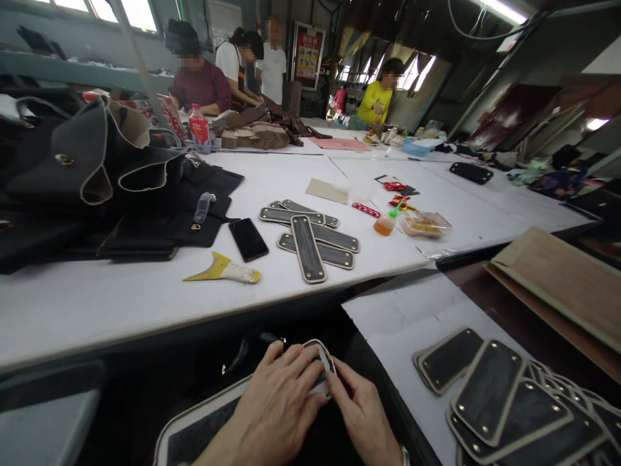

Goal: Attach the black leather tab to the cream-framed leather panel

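Note:
At the bottom centre, a dark panel with a pale raised edge (201, 424) lies below the white table. My left hand (279, 404) rests over its upper part, fingers bent and close together, gripping near the rounded end. At that end's right edge is my right hand (363, 408), its thumb and fingers pinching the pale rim. My fingers partly hide the panel's end. Straight ahead on the table, several long dark strips with pale borders and small metal studs (308, 249) lie in a crossed pile.
A phone (248, 239), a yellow-and-white tool (223, 269) and a glue bottle (386, 222) lie on the white table (121, 304). Black bags (53, 162) are heaped at left. More studded panels (490, 388) are stacked at lower right. Several people stand or sit beyond.

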Demonstrator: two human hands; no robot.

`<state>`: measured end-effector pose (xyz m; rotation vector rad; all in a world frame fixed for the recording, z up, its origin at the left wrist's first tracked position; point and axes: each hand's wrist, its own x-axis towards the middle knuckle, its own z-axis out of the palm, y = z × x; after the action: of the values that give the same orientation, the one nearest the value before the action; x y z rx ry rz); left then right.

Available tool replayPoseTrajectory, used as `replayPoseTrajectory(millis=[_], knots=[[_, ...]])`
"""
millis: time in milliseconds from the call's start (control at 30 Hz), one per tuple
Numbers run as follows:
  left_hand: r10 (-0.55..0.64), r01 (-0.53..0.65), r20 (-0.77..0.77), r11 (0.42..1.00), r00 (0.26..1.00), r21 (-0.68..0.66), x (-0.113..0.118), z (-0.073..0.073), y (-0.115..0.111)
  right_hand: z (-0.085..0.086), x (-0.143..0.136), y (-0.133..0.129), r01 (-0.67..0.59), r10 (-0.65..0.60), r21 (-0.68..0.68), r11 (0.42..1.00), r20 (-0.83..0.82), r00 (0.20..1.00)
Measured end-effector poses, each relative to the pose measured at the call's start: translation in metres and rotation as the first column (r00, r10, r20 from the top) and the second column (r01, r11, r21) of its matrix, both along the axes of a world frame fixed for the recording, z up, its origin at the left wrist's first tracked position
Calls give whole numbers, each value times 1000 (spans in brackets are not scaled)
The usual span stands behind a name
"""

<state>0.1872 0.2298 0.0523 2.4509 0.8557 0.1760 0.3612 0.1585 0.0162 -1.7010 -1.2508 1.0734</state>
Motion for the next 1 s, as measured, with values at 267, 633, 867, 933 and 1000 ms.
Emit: replayPoseTrajectory(millis=[267, 633, 867, 933, 1000], knots=[[29, -30, 5, 997, 1000, 67, 3, -2, 3, 3, -2, -1, -20, 28, -59, 998, 125, 992], [-37, 35, 112, 999, 993, 23, -9, -4, 10, 9, -5, -5, -5, 12, -30, 1000, 255, 967], [-16, 38, 211, 994, 977, -99, -19, -3, 13, 11, -9, -4, 6, 6, -40, 999, 293, 956], [-58, 61, 211, 998, 976, -6, -24, -8, 9, 10, -9, -4, 10, 6, -52, 999, 296, 955], [-78, 55, 190, 991, 979, 123, -28, -13, 3, 9, -8, -3, 12, 6, -57, 998, 297, 955]])
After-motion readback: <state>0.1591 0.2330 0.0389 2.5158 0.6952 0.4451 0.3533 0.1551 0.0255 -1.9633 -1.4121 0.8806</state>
